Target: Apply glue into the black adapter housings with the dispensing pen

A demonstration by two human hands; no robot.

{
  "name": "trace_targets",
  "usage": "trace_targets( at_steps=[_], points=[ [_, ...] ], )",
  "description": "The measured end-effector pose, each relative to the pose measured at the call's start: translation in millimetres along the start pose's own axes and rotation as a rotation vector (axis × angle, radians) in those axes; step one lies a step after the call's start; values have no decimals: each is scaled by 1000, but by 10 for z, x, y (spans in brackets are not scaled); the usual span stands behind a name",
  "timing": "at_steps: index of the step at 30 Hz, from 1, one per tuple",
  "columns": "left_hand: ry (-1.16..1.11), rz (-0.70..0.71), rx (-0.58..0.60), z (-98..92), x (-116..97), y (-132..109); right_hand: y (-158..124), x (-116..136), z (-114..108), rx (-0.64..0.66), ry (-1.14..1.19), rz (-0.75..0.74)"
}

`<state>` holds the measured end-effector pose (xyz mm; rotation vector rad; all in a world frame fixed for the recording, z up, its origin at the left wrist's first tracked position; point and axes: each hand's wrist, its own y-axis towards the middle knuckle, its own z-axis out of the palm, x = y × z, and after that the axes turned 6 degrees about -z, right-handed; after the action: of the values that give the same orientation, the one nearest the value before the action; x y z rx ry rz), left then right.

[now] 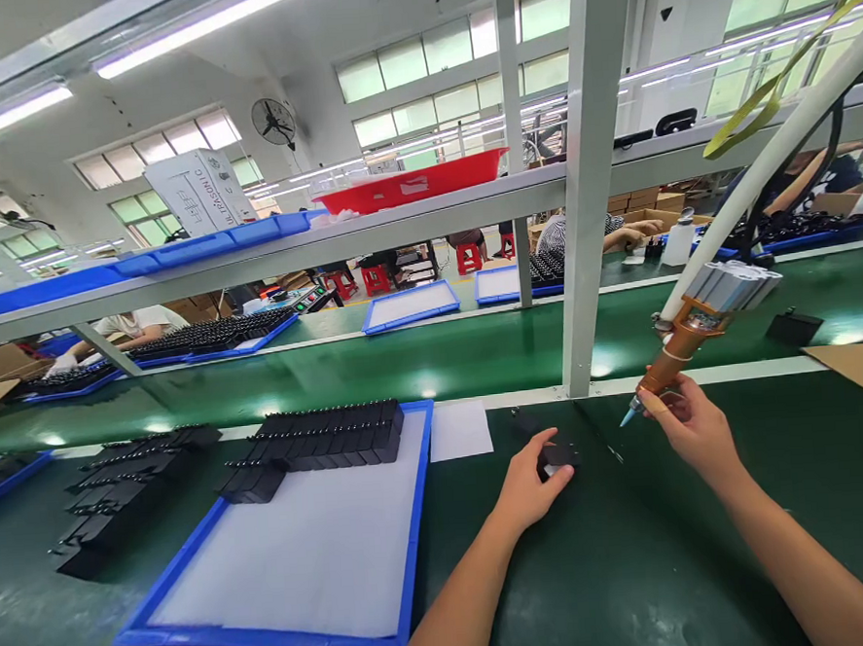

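My left hand (525, 485) is curled around a small black plastic box (559, 454) on the green bench, thumb on the near side and fingers on the far side. My right hand (694, 436) grips the lower end of a glue dispensing gun (669, 362) with an orange-brown body. Its pale blue nozzle (631, 412) points down and left, above the bench and apart from the box. To the left, a blue-rimmed tray (415, 519) with a white liner bears rows of similar black boxes (336, 441) at its far end.
More black boxes (120, 493) stand in staggered rows left of the tray. A white paper (461, 429) lies beside the tray's far corner. A white upright post (577, 207) rises behind my hands. The gun hangs from a pale arm (772, 156). Cardboard (862, 370) lies far right.
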<state>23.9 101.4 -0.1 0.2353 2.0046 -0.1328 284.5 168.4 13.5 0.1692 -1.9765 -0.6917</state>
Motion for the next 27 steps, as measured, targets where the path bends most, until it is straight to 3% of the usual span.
trace_targets(
  at_steps=[11, 20, 24, 27],
  points=[
    [-144, -97, -17, 26, 203, 132, -12, 18, 14, 35, 93, 47],
    [-148, -42, 24, -16, 111, 107, -9, 15, -5, 35, 92, 51],
    [-129, -40, 97, -98, 73, 90, -11, 84, -1, -28, 113, 76],
    [-65, -41, 237, -186, 32, 67, -18, 210, 7, -105, 344, 62]
  ],
)
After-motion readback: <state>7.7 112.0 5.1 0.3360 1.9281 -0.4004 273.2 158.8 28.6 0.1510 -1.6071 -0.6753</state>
